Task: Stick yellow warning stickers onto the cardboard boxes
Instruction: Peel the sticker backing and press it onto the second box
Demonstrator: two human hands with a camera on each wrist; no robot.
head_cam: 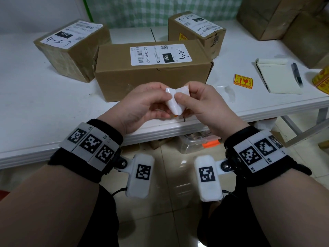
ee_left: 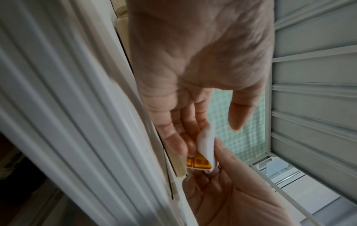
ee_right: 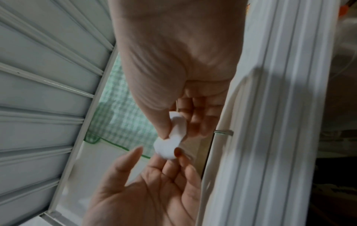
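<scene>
Curled white-backed yellow sticker (head_cam: 175,102) pinched between both hands just in front of the long cardboard box (head_cam: 153,68), two more boxes (head_cam: 71,50) behind on the bench, a loose yellow sticker (head_cam: 243,81) lying flat to the right.

1. A white tabletop (head_cam: 35,104) carries everything.
2. Three cardboard boxes stand on it: a long box (head_cam: 153,72) near the front edge, a left box (head_cam: 71,50) behind it, and a back box (head_cam: 197,31) to the right.
3. Right of them lie a loose yellow sticker (head_cam: 243,81), a white notepad (head_cam: 277,77) and a black pen (head_cam: 297,74).
4. A yellow sticker roll (head_cam: 322,80) sits at the right edge.
</scene>
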